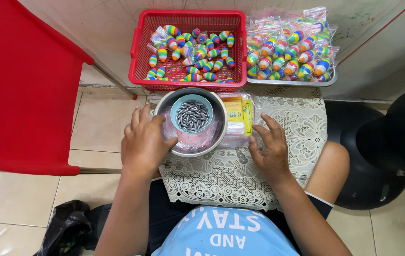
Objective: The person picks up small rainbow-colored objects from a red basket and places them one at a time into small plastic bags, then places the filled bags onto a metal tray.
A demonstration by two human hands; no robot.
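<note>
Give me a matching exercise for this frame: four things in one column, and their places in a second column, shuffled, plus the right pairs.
Things:
1. red basket
2. small blue bowl
3. left hand
4. right hand

Places:
A. flat on the lace cloth, right of the steel bowl
B. inside the steel bowl, holding dark metal pieces
C. resting on the steel bowl's left rim
D. behind the steel bowl, holding loose striped floats

Pairs: 1-D, 2-B, 3-C, 4-A

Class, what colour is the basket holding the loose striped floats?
Red basket, seen clearly in the head view.
</note>
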